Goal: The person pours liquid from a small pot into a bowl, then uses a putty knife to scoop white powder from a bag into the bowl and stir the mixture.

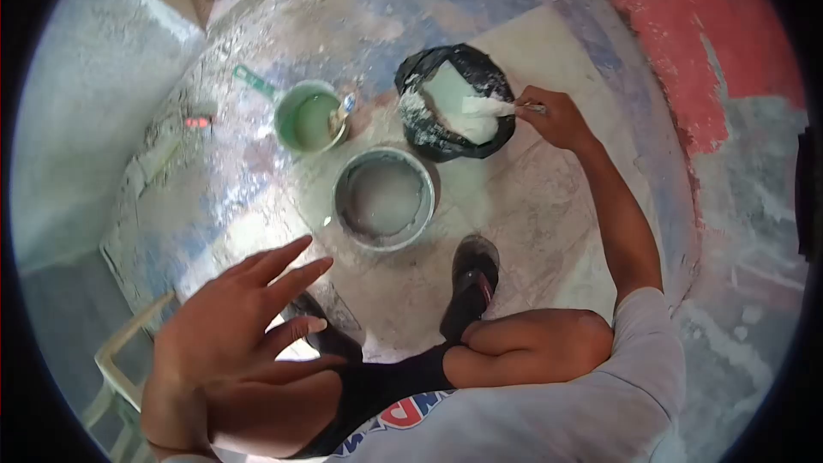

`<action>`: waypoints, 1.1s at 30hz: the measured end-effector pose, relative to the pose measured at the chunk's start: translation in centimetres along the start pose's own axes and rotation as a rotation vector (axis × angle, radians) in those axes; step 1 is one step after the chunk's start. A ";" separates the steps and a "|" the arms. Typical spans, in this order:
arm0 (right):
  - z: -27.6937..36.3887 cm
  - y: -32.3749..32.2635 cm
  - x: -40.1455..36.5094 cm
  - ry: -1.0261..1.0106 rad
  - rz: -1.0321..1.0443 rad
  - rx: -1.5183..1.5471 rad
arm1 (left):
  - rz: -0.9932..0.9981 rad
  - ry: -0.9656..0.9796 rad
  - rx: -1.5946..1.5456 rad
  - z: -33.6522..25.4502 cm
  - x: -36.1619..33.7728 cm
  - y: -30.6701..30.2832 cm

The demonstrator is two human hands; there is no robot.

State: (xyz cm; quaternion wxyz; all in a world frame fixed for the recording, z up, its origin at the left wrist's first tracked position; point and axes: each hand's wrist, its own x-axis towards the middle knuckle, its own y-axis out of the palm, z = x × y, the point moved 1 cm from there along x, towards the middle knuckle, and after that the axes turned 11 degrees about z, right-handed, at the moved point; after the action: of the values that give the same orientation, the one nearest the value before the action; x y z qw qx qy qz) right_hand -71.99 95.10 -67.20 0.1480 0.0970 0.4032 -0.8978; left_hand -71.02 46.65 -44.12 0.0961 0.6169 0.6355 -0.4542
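Observation:
My right hand [555, 117] is closed around the thin handle of a scooping tool [487, 107] covered in white powder; the coating hides its exact shape. The tool is over a black plastic bag [420, 139], whose rolled-down mouth shows white powder [454, 94] inside. My left hand [249, 304] hovers above my left knee, fingers spread, holding nothing. Between my hands, in front of my feet, a round grey bucket [386, 246] contains a cloudy greyish liquid. Left of the bag, a green dipper [287, 141] with a long handle holds greenish liquid and a brush-like object [342, 113].
My shoes [476, 261] rest on the stained floor [531, 197] close to the bucket. A small red object [198, 123] lies near the left wall [94, 120]. The frame of a pale chair [120, 360] stands at lower left. Red paint [686, 26] covers part of the right side.

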 end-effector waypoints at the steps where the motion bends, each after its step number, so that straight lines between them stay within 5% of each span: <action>1: 1.2 0.0 0.0 -0.018 -0.006 0.005 | -0.012 0.006 0.015 0.1 -0.1 0.3; 16: 12.4 10.1 1.4 -0.307 0.299 0.002 | -0.044 0.037 0.043 -0.2 -1.2 1.0; 33: 12.1 13.0 1.4 -0.324 0.324 -0.008 | -0.056 0.044 -0.122 4.0 1.9 1.7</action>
State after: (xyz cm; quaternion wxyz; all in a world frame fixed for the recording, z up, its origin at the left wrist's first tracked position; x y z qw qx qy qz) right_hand -69.54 77.56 -68.71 0.3535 0.0145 0.3570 -0.8645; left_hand -71.76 44.90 -48.51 0.1069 0.6017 0.6808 -0.4037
